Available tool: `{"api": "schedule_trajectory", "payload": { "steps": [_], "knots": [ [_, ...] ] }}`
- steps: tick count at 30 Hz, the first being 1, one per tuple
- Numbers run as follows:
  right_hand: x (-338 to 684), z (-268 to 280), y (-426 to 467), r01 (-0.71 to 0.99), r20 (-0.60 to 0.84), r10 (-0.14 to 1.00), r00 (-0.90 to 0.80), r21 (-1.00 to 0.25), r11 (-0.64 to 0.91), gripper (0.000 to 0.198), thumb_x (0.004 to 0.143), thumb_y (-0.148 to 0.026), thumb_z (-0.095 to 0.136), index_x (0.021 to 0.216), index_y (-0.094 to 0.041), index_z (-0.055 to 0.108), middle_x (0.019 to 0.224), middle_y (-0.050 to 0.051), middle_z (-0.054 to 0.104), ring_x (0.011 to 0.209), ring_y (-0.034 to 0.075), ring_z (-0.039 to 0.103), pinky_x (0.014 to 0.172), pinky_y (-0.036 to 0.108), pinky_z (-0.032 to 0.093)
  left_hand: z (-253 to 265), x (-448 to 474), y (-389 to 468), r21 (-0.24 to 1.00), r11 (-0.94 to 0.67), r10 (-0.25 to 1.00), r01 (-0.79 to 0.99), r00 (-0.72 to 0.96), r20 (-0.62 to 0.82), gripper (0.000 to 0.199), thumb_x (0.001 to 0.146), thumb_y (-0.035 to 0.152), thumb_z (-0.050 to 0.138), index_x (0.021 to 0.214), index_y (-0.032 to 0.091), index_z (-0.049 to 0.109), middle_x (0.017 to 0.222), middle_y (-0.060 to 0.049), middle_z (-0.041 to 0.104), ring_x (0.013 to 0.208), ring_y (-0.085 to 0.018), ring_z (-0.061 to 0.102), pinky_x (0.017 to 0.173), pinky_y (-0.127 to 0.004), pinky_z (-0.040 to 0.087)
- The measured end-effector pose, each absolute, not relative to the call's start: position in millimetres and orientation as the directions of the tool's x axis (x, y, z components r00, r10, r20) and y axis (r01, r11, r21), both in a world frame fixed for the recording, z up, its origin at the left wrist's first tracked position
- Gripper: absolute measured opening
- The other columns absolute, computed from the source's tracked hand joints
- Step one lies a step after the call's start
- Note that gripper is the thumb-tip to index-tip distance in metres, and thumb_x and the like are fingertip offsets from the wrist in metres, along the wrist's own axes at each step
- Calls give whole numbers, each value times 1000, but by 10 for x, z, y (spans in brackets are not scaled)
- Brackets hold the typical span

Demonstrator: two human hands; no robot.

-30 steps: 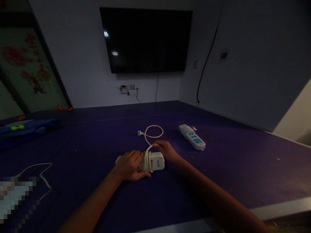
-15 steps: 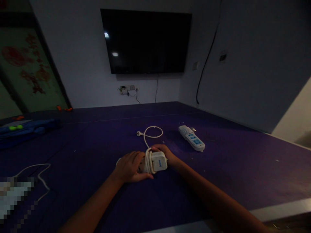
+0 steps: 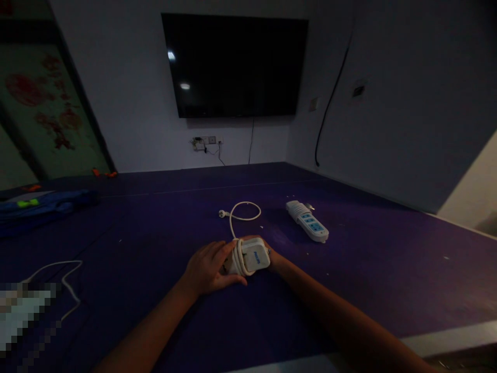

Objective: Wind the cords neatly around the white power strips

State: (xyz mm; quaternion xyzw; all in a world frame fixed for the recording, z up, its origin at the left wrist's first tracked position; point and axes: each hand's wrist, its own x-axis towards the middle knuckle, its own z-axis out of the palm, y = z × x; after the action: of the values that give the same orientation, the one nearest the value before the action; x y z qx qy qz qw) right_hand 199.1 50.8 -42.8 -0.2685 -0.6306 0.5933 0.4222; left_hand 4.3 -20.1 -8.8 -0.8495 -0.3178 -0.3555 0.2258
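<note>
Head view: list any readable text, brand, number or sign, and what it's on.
None can be read for certain.
White power strip held between left hand and right hand: small blue mark on its end, too blurred to read.
Second power strip on the purple surface: blue sockets, no legible print.
Wall TV: dark screen, no text.
Wall outlets: too small to tell.

Both forearms reach in from the bottom edge and converge toward the middle of the view. The left hand (image 3: 207,269) lies palm down, fingers spread and pointing toward 2 o'clock, thumb along its near side. The right hand (image 3: 272,255) is mostly hidden, its fingers curled toward 10 o'clock.
</note>
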Motion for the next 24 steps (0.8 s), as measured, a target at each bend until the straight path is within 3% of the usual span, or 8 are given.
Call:
{"api": "schedule_trajectory", "payload": {
  "steps": [5, 11, 18, 24],
  "knots": [
    [1976, -488, 512, -203, 164, 869, -466, -976, 75, 24, 51, -34, 75, 65, -19, 63, 65, 0, 62, 60, 16, 55, 60, 28, 45, -121, 16, -178, -146, -689, 369, 710, 516, 773, 80, 67, 69, 54, 127, 16, 47, 100, -13, 67, 90, -23, 65, 77, -37, 55],
    [1869, -511, 545, -218, 209, 877, -433, -968, 123, 16, 61, -30, 71, 65, -17, 61, 67, 1, 62, 66, 17, 57, 71, 33, 46, -95, 9, -154, -70, -696, 377, 715, 447, 811, 78, 69, 62, 59, 130, 17, 42, 104, -13, 67, 91, -22, 65, 78, -36, 56],
    [1771, -456, 473, -178, 423, 789, -447, -906, 385, 22, 69, -33, 67, 86, -20, 63, 88, 5, 68, 89, 22, 61, 88, 42, 44, -68, -10, -132, 37, -686, 439, 726, 373, 817, 73, 68, 61, 61, 126, 19, 46, 103, -12, 68, 90, -21, 66, 79, -35, 55],
    [1741, -418, 394, -72, 515, 630, -581, -804, 590, 23, 80, -28, 55, 101, -20, 62, 110, 8, 64, 109, 21, 54, 101, 42, 35, -61, 0, -133, 291, -589, 611, 754, 179, 771, 75, 60, 61, 68, 118, 17, 52, 107, -12, 67, 93, -25, 65, 82, -37, 53]
  ]
}}
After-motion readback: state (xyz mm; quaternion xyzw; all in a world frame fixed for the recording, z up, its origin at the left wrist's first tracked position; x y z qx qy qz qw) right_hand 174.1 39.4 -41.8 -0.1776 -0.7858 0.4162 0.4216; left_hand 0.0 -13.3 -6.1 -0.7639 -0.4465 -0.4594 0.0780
